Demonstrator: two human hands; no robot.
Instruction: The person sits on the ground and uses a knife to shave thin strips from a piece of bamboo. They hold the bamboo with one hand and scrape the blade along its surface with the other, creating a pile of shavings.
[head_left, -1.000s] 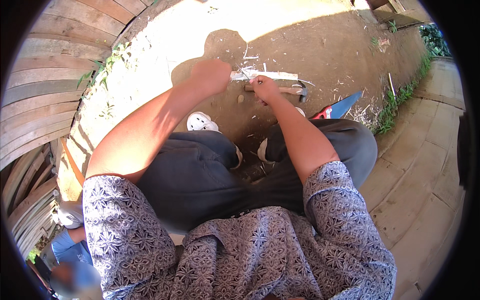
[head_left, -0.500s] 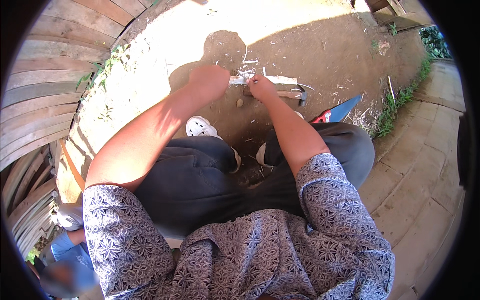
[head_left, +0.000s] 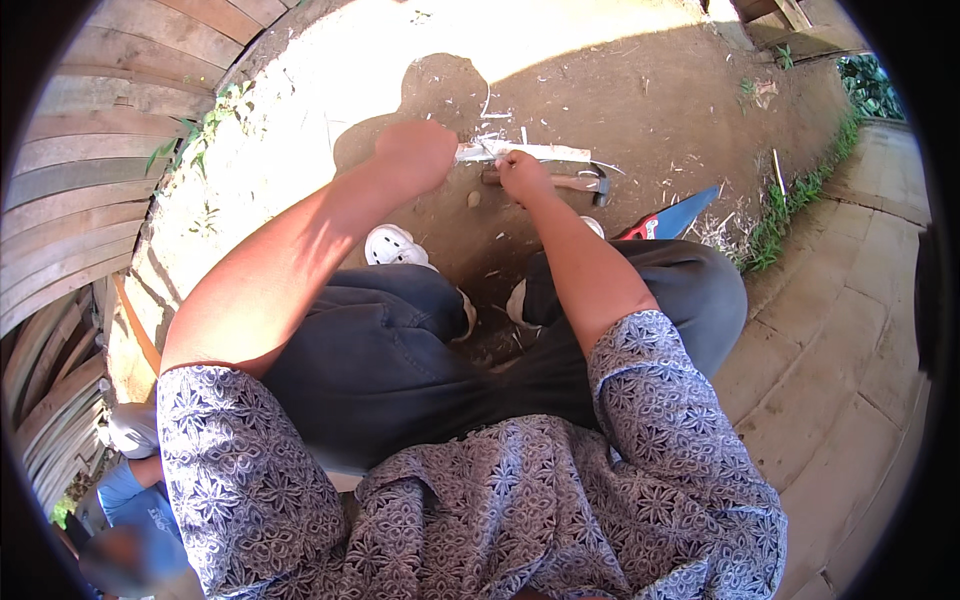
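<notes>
Out on the dirt ahead of me lies a pale, flat wooden strip (head_left: 560,153). My left hand (head_left: 418,152) is closed in a fist at its left end, with the fingers mostly turned away from view. My right hand (head_left: 523,178) is pinched closed at the strip's near edge. A thin, light sliver shows just by its fingertips, but what the fingers hold is too small to name. Partly behind my right hand, a hammer (head_left: 575,182) with a wooden handle rests on the ground, its metal head to the right.
A handsaw (head_left: 683,214) with blue blade and red handle lies by my right knee. White shavings and a small stone (head_left: 474,199) dot the dirt. Plank wall (head_left: 90,170) at left, paved ledge (head_left: 830,330) at right. Another person (head_left: 140,500) sits at lower left.
My right hand stays close to the strip's middle, and a sliver near its fingertips shows more plainly now. The whole view has shifted slightly; hammer and saw lie where they were.
</notes>
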